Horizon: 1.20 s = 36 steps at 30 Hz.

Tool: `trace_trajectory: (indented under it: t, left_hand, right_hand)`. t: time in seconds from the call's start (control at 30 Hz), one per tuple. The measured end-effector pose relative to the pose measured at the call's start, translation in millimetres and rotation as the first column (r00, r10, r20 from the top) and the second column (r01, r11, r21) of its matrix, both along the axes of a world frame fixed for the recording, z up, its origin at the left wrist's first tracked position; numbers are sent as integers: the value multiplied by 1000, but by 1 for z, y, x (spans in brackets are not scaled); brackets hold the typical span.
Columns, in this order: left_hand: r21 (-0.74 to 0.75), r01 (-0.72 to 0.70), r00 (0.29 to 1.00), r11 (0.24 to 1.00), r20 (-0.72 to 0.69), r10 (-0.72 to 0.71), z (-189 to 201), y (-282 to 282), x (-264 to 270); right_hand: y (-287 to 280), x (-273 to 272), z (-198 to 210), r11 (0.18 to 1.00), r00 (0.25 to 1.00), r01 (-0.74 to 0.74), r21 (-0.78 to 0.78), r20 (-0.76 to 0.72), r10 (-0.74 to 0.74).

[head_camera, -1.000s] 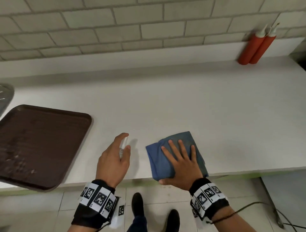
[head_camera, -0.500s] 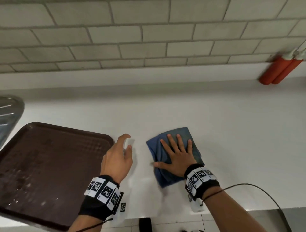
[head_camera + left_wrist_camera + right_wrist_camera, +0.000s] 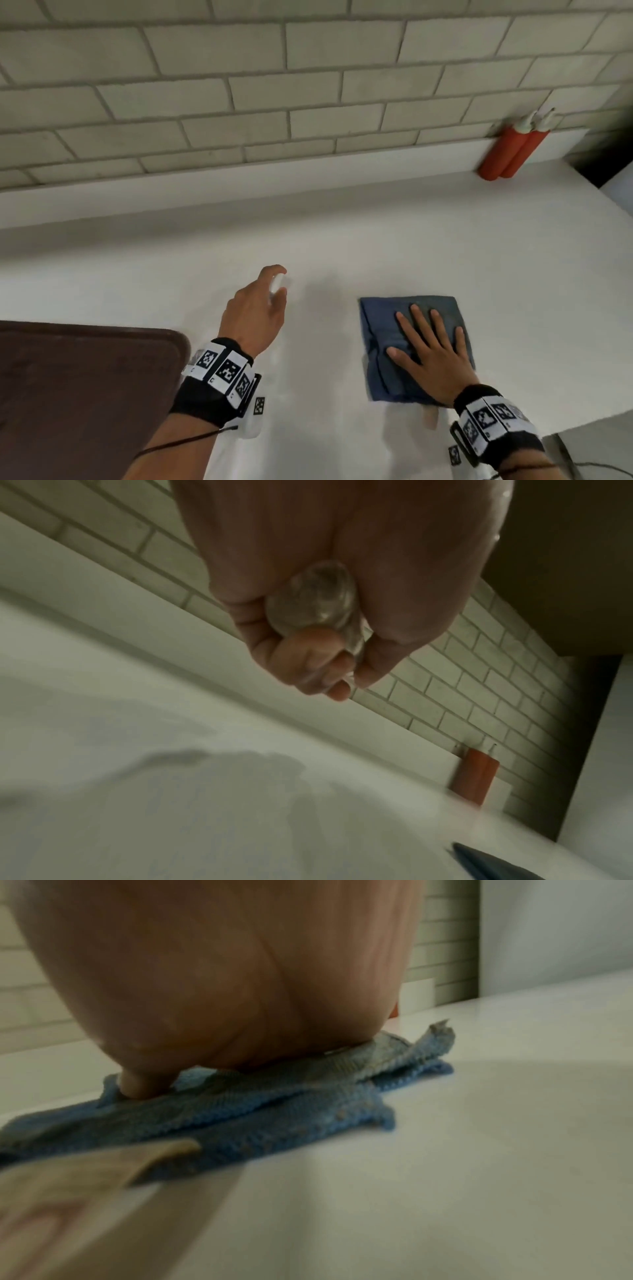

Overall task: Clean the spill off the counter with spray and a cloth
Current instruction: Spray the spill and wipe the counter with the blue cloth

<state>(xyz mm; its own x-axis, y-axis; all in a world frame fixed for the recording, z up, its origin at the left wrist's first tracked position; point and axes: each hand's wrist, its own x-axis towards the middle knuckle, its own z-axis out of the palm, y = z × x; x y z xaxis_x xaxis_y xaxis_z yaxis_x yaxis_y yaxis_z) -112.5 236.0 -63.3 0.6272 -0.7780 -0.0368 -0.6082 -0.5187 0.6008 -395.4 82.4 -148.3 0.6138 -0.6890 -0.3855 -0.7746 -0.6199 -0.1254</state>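
Observation:
A folded blue cloth [image 3: 387,329] lies on the white counter [image 3: 376,240], right of centre. My right hand [image 3: 430,346] presses flat on it with fingers spread; in the right wrist view the palm [image 3: 219,988] bears down on the cloth [image 3: 274,1118]. My left hand [image 3: 260,308] hovers over the counter to the cloth's left and grips a small clear spray bottle [image 3: 275,286]. In the left wrist view the fingers [image 3: 308,664] curl round the bottle [image 3: 315,601]. No spill is plainly visible on the counter.
A dark brown tray [image 3: 78,394] lies at the near left. Two red squeeze bottles [image 3: 510,150] stand against the tiled wall at the far right, near the counter's right end. The counter's front edge shows at the lower right.
The right hand has pushed the cloth away from the front edge and to the right. The left hand with the bottle has moved farther onto the counter. The view has shifted.

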Motion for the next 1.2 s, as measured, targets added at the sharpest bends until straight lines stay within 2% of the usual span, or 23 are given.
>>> trace_trajectory:
  t: [0.1, 0.2, 0.33, 0.47, 0.57, 0.67, 0.77, 0.83, 0.93, 1.03, 1.1, 1.2]
  left_hand:
    - [-23, -16, 999, 1000, 39, 17, 6, -31, -1]
    - [-48, -117, 992, 992, 44, 119, 15, -55, 2]
    - [-67, -259, 963, 964, 66, 263, 29, -65, 9]
    - [-95, -342, 937, 935, 40, 347, 30, -46, 1]
    - [-61, -392, 917, 918, 49, 395, 29, -22, -12]
    - [-50, -429, 901, 902, 43, 431, 25, 3, -22]
    - [-49, -458, 888, 888, 30, 460, 23, 25, -30]
    - [-62, -463, 886, 884, 9, 464, 21, 39, -35]
    - [-85, -460, 887, 884, -15, 461, 20, 55, -40]
    - [-91, -427, 904, 899, -25, 427, 21, 69, -44]
    - [-98, -417, 909, 904, -38, 415, 21, 79, -45]
    - [-102, -419, 908, 902, -62, 415, 22, 97, -42]
  right_hand:
    - [-40, -20, -1, 998, 998, 59, -2, -11, -59]
    - [-75, -11, 2, 996, 998, 63, 65, -19, -62]
    - [-118, 33, 1, 998, 1000, 13, 61, -17, -12]
    - [-138, 102, 0, 992, 995, -99, 80, 0, 100]
    - [-110, 155, 0, 968, 971, -237, 84, 9, 238]
    - [-54, 185, 1, 905, 908, -419, 72, 22, 419]
    - [7, 179, 1, 810, 814, -581, 73, 55, 579]
    - [38, 155, -4, 763, 763, -645, 40, 91, 640]
    - [47, 108, -10, 793, 791, -609, 21, 88, 605]
    - [18, 85, -2, 858, 858, -512, 32, 60, 510]
    - [-2, 95, 0, 899, 900, -435, 50, 37, 433]
    - [-7, 144, 4, 944, 948, -318, 87, -3, 319]
